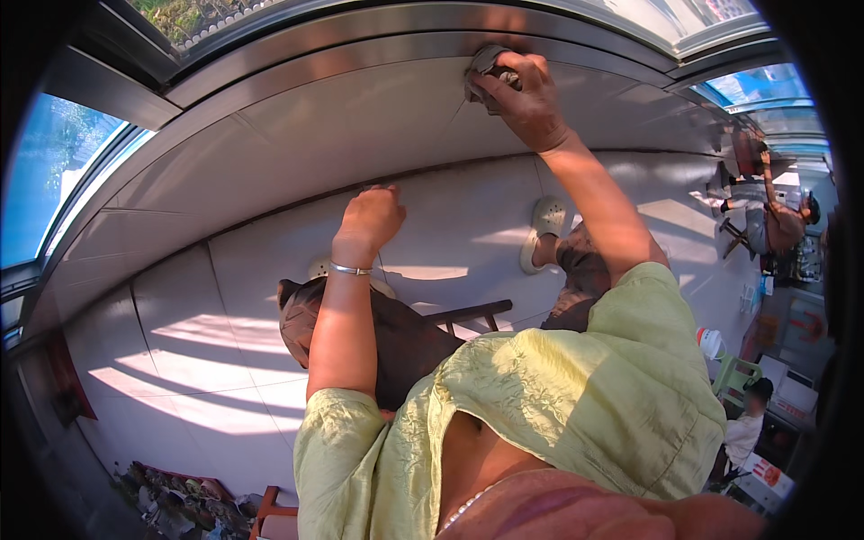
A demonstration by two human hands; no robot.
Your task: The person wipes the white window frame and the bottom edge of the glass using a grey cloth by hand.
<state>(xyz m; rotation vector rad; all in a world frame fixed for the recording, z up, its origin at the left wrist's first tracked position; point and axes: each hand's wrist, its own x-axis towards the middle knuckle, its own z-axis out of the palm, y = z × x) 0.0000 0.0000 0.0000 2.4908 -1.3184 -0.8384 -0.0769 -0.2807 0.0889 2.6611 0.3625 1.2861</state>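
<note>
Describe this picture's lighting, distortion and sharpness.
In the head view, sunlight lays bright patches and shadow bands across the floor; in the head view, the metal window frame bows in a fisheye arc; in the head view, the right hand looks fairly sharp.

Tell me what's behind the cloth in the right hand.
Around the grey cloth, held by the right hand, the pale wall and metal window frame show. Whatever lies directly behind the cloth is covered, so I can't tell.

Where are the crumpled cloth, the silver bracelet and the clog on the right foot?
Crumpled cloth (481, 70): head view, on its bunched folds.
Silver bracelet (351, 269): head view, on the middle of its band.
Right clog (547, 217): head view, on its toe part.
</note>
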